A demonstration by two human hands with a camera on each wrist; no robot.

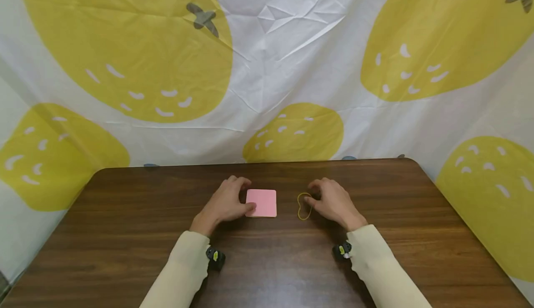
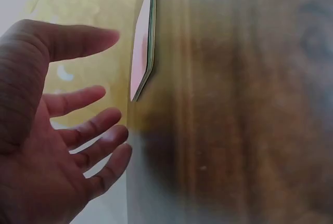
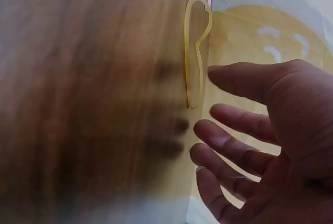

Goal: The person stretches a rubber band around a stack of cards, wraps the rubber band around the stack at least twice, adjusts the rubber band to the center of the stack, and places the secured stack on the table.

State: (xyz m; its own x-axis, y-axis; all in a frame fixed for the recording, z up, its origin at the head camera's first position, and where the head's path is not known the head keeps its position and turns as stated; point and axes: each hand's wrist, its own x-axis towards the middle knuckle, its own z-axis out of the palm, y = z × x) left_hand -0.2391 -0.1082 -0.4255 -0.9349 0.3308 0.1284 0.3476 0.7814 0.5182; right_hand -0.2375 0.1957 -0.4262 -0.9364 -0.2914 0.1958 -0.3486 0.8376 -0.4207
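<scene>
A thin stack of square cards with a pink top (image 1: 265,203) lies flat on the table; layered edges show in the left wrist view (image 2: 140,52). My left hand (image 1: 227,201) hovers at its left side, thumb above the near left corner, fingers loosely spread and holding nothing. To the right of the stack lies a yellow rubber band (image 1: 299,206), bent into a loop with a dent in one side (image 3: 187,52). Over its right edge is my right hand (image 1: 332,201), thumb near the band and fingers apart, with nothing in its grasp.
The brown wooden table (image 1: 267,261) has rounded far corners. Behind it and at both sides hangs a white cloth (image 1: 288,81) with large yellow fruit prints. A small black device (image 1: 215,258) is strapped to each wrist, beside the pale sleeves (image 1: 179,266).
</scene>
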